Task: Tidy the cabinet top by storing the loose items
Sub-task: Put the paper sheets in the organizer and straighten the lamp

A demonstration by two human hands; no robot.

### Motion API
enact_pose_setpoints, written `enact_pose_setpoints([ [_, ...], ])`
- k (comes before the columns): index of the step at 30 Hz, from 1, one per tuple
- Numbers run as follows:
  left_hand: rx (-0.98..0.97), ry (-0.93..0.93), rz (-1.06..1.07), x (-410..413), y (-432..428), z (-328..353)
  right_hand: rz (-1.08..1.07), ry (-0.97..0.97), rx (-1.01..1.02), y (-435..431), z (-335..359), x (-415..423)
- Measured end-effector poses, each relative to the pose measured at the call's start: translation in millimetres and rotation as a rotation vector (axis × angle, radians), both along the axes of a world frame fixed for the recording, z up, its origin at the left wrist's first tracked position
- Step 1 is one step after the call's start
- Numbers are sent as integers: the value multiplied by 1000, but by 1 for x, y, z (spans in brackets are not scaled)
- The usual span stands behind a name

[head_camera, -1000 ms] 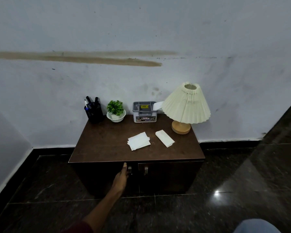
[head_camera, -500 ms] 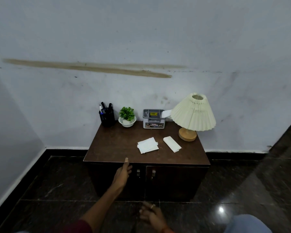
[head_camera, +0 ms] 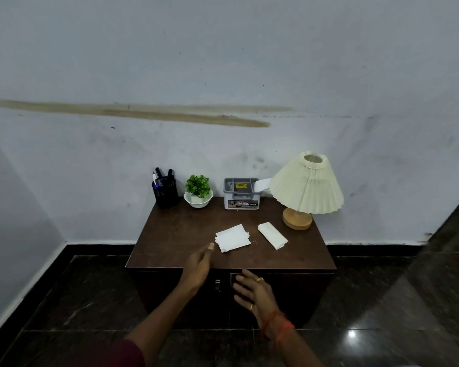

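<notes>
White paper stack (head_camera: 232, 238) and a folded napkin (head_camera: 272, 235) lie apart on the dark wooden tabletop (head_camera: 175, 234). Left hand (head_camera: 198, 266), loosely open and holding nothing, hovers just beside the stack. Right hand (head_camera: 252, 290), spread open and empty, hangs before the cabinet doors (head_camera: 289, 295).

Grey storage box (head_camera: 241, 193), front label (head_camera: 243, 204): the word "OPEL" stands in white capitals at the right end; the smaller print to its left is too small to read. Yellow sticker (head_camera: 241, 185) on the box top: dark characters, illegible.
</notes>
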State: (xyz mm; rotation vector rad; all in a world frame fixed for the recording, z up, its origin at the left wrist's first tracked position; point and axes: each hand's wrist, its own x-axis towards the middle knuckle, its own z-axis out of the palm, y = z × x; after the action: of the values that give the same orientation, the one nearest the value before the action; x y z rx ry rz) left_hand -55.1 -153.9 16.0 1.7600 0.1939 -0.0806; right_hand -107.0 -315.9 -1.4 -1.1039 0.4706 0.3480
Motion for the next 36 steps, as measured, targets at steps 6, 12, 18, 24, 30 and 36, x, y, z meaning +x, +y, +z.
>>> enact_pose_setpoints([
  [6,217,-82,9,47,-9,3,-149,2,106,1,8,50],
  [12,322,-78,-24,86,-14,-8,-214,15,157,7,3,80],
  [18,405,-108,-56,96,-15,-17,-230,30,173,12,-1,90],
  [24,456,-74,-52,95,-16,-18,-242,27,171,15,2,91],
  [30,471,-27,13,94,-17,-18,-232,30,142,16,3,88],
  [36,439,20,-28,89,-15,-17,-216,34,88,15,8,84],
])
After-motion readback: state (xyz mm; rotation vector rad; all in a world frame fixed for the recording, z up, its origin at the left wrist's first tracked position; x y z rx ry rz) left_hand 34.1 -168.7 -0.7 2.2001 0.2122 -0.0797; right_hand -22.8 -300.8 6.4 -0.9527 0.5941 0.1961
